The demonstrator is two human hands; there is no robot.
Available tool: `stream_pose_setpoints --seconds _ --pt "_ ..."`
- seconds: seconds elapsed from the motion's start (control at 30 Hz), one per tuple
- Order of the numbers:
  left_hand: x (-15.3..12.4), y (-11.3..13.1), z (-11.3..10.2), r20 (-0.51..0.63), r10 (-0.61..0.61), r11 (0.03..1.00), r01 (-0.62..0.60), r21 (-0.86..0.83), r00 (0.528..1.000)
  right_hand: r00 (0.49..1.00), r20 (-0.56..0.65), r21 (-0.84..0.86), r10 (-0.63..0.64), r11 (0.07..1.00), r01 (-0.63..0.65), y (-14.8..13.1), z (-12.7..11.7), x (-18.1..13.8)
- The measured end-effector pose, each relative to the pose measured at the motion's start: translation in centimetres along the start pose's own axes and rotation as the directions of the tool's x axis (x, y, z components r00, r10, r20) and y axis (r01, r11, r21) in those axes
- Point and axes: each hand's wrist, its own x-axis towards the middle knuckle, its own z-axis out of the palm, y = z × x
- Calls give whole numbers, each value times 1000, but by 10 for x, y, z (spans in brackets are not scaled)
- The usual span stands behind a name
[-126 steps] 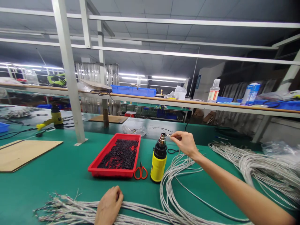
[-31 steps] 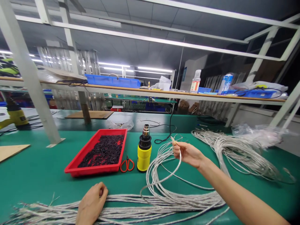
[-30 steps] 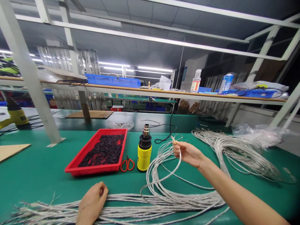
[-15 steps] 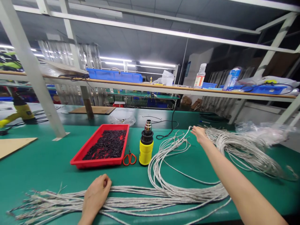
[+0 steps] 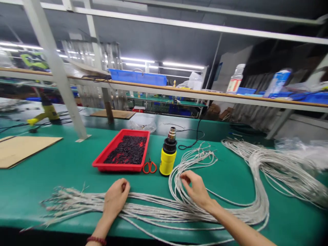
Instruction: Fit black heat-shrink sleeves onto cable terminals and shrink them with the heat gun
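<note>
A bundle of white cables (image 5: 164, 212) runs across the front of the green table, with frayed wire ends (image 5: 64, 200) at the left. My left hand (image 5: 116, 196) rests on that bundle, its fingers curled closed; whatever they might hold is hidden. Over the curved part of the cables, my right hand (image 5: 196, 188) hovers with thumb and fingers apart and nothing visible between them. Just behind it, a yellow and black heat gun (image 5: 167, 160) stands upright, nozzle up. Orange-handled scissors (image 5: 149, 167) lie between the heat gun and a red tray (image 5: 118, 167) of small black pieces (image 5: 126, 150).
A second heap of white cables (image 5: 287, 164) lies at the right. Clear plastic bags (image 5: 294, 147) sit behind it. A tan board (image 5: 28, 147) is at the left, near a white post (image 5: 61, 78). Overhead, a shelf (image 5: 179, 89) carries a blue bin (image 5: 138, 77) and bottles.
My right hand has come back from the far cable ends towards me and left, opening on the way. My left hand stays on the bundle. The view has shifted left.
</note>
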Motion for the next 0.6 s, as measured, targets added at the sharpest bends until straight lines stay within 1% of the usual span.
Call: stream_pose_setpoints --seconds 0.03,0.07,0.13,0.2,0.23,0.3,0.37,0.43,0.5,0.6 --pt "0 3 -4 -7 -9 1000 9 -20 1000 993 81 6 -85 996 85 -16 10 -4" --pt "-1 5 -8 -6 -14 999 14 -35 1000 975 159 21 -152 988 150 -31 19 -7" --pt "-3 8 -21 -18 -22 998 21 -65 1000 927 279 66 -249 969 240 -55 39 -9" --pt "-9 6 -38 -53 -48 995 43 -93 997 885 357 93 -300 954 286 -72 63 -7" --pt "-14 3 -48 -79 -74 992 65 -106 994 872 379 92 -311 950 299 -78 76 -4" --pt "-31 -7 -67 -141 -150 983 131 -131 979 862 398 55 -313 946 318 -87 105 2" --pt "-55 -21 -84 -197 -240 965 212 -153 950 870 396 -35 -294 942 335 -91 133 8" --pt "-87 -35 -98 -221 -322 942 289 -168 921 884 385 -158 -267 924 348 -90 155 13" --pt "-124 -47 -105 -198 -393 916 362 -175 898 897 366 -239 -248 906 349 -85 172 17" --pt "-184 -55 -104 -108 -501 862 483 -153 859 893 377 -215 -246 914 343 -75 183 23"
